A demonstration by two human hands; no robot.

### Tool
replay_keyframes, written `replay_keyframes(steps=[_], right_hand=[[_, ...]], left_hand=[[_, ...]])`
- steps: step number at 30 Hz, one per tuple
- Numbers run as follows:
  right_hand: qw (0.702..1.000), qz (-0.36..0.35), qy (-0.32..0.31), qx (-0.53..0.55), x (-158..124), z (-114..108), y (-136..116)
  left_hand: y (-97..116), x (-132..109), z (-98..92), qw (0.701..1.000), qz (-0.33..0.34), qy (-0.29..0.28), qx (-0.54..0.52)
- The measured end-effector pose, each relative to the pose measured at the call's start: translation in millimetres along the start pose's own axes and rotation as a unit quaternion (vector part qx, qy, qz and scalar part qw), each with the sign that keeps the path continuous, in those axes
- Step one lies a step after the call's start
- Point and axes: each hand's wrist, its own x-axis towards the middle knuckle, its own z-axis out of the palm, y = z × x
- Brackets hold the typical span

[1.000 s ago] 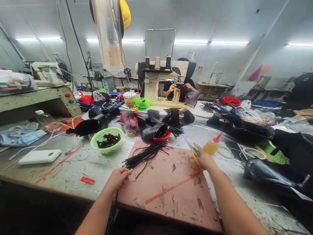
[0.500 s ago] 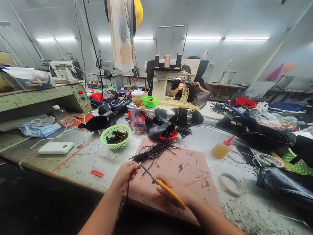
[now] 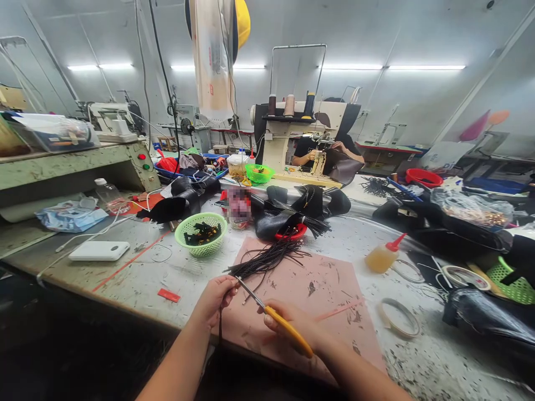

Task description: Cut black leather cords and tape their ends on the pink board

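Note:
My left hand pinches a thin black cord that hangs down off the table's near edge. My right hand grips yellow-handled scissors, whose metal blades point up and left, with their tips at the cord beside my left fingers. Both hands hover over a pink cutting mat. A bundle of loose black cords lies at the mat's far edge.
A green basket of black pieces, a white power bank and a glue bottle stand around the mat. Tape rolls lie to the right. Black leather pieces pile up behind. Another person works at a sewing machine across the table.
A second ago my right hand was by the glue bottle at the far right; it has come back with the scissors to my left hand. Since half a second ago little has moved.

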Motion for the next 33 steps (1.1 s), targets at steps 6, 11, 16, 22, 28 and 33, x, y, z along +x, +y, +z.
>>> replay_keyframes(steps=[6,11,16,22,28,33], right_hand=[[0.999,0.013,-0.014,0.027,8.1,6.8,11.6],[0.999,-0.005,0.046,0.013,4.7,9.6,11.6],[0.991,-0.014,0.109,0.08,-7.1,9.6,0.8],[0.982,-0.015,0.168,0.083,-27.8,9.3,-5.4],[0.979,0.005,0.199,0.041,-46.7,11.0,-2.8],[0.971,0.022,0.235,-0.047,-59.6,-12.8,7.5]], left_hand=[[-1.8,-2.9,-5.6,1.0,-0.005,0.006,0.006],[0.0,-12.0,-12.8,1.0,-0.007,0.002,0.013],[-9.9,-29.0,6.5,0.997,-0.005,-0.067,0.031],[-34.3,-51.4,45.4,0.977,-0.025,-0.164,0.135],[-42.8,-57.2,63.2,0.969,0.016,-0.166,0.184],[-41.7,-53.2,60.1,0.939,0.035,-0.205,0.272]])
